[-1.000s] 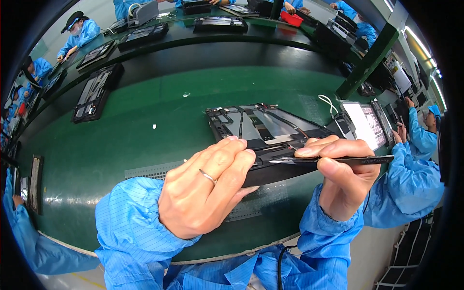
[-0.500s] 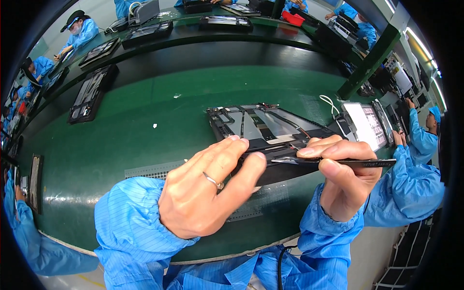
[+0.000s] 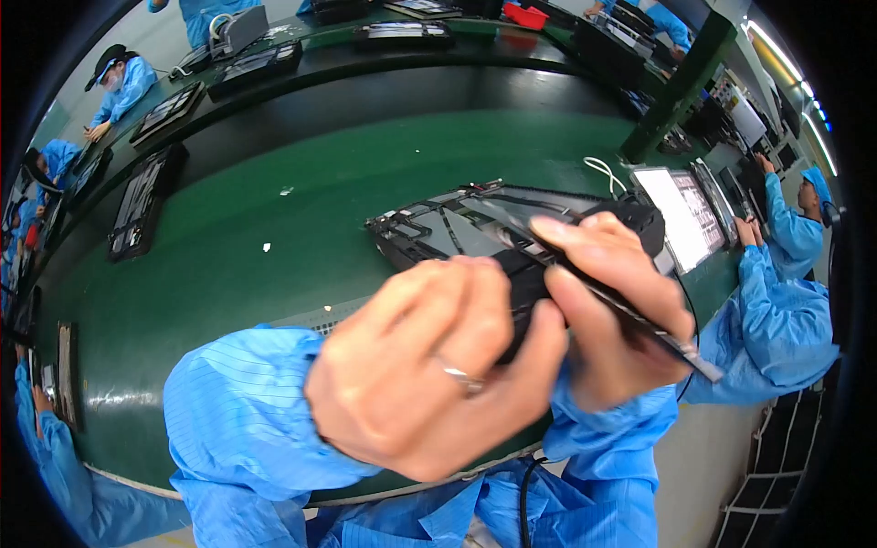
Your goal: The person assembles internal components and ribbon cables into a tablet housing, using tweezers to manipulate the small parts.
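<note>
My left hand, with a ring on one finger, and my right hand both grip a thin black flat panel part raised close to the camera, edge-on and tilted down to the right. Its far end sticks out past my right palm. Behind my hands an open black frame chassis lies flat on the green conveyor belt. Both sleeves are blue.
A white screen panel lies right of the chassis, with a white cable loop beside it. More black chassis sit on the belt at left and at the back. People in blue coats work along both sides. A green pillar stands at right.
Both hands have lifted the black part much closer to the camera, so they loom larger and hide more of the chassis. The part tilts more steeply down to the right.
</note>
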Demonstrator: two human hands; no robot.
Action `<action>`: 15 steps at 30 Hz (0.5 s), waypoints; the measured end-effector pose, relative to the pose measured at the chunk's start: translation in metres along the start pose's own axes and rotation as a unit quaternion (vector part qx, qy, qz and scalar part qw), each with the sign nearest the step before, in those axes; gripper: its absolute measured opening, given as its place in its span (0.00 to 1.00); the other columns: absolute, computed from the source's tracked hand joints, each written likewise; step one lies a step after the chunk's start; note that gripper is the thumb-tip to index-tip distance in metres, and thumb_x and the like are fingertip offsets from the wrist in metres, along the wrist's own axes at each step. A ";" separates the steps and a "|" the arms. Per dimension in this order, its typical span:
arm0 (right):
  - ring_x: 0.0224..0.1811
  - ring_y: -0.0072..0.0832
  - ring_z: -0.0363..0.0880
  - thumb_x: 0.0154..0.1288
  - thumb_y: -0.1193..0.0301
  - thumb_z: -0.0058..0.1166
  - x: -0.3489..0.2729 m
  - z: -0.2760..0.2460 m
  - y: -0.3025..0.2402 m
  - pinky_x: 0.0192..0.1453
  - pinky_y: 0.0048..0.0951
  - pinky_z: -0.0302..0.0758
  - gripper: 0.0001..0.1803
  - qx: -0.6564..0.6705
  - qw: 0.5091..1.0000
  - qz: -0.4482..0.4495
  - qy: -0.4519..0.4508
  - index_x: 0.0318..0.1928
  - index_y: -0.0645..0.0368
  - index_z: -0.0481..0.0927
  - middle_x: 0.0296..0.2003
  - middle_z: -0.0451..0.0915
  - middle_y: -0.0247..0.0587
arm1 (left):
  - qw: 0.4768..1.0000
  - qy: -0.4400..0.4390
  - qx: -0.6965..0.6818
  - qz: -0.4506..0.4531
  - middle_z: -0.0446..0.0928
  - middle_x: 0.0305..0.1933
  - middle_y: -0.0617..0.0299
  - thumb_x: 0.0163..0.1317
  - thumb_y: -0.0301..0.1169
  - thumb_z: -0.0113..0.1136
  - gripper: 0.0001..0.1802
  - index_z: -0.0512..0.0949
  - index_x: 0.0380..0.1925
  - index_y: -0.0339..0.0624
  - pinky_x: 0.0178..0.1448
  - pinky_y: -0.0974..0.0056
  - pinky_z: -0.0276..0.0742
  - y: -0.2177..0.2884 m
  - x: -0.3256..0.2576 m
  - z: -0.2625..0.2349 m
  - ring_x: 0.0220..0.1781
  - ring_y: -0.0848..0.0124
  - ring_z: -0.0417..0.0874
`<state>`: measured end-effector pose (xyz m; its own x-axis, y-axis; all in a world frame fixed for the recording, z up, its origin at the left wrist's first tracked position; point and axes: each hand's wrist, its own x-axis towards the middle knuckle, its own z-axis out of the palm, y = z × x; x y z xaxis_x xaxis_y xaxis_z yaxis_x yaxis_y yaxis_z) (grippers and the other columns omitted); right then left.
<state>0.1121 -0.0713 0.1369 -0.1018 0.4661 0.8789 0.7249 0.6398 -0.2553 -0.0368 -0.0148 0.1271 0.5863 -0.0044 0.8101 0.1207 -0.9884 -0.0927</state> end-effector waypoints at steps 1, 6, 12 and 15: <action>0.28 0.30 0.74 0.46 0.85 0.48 0.000 0.008 0.002 0.38 0.27 0.69 0.09 -0.025 0.997 -0.024 0.066 0.32 0.69 0.70 0.29 0.75 0.55 | 1.000 0.015 0.008 0.011 0.69 0.32 0.47 0.36 0.24 0.62 0.22 0.69 0.35 0.36 0.33 0.61 0.74 0.002 0.004 0.004 0.30 0.58 0.75; 0.20 0.24 0.72 0.48 0.84 0.47 0.007 0.000 0.025 0.34 0.28 0.73 0.06 -0.046 0.971 0.029 0.231 0.30 0.74 0.72 0.22 0.74 0.52 | 0.992 -0.036 -0.095 -0.069 0.69 0.38 0.48 0.25 0.35 0.68 0.38 0.65 0.42 0.34 0.40 0.61 0.71 -0.018 0.011 0.020 0.38 0.55 0.72; 0.16 0.21 0.71 0.45 0.81 0.51 0.019 -0.026 0.048 0.23 0.14 0.67 0.06 0.048 0.916 0.119 0.380 0.27 0.71 0.74 0.18 0.74 0.44 | 0.968 -0.169 0.036 -0.181 0.68 0.41 0.52 0.38 0.29 0.60 0.25 0.65 0.40 0.36 0.38 0.62 0.71 -0.077 -0.038 0.065 0.37 0.58 0.72; 0.16 0.23 0.72 0.45 0.81 0.51 0.021 -0.032 0.063 0.22 0.17 0.68 0.06 0.057 0.915 0.109 0.384 0.27 0.72 0.73 0.19 0.74 0.47 | 0.982 -0.108 -0.017 -0.152 0.70 0.34 0.54 0.37 0.22 0.58 0.21 0.66 0.36 0.36 0.36 0.62 0.70 -0.092 -0.040 0.071 0.34 0.58 0.72</action>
<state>0.1777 -0.0407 0.1523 0.5765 0.0518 0.8154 0.5906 0.6632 -0.4597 -0.0145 0.0867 0.0617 0.6833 0.3210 0.6558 0.2923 -0.9433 0.1572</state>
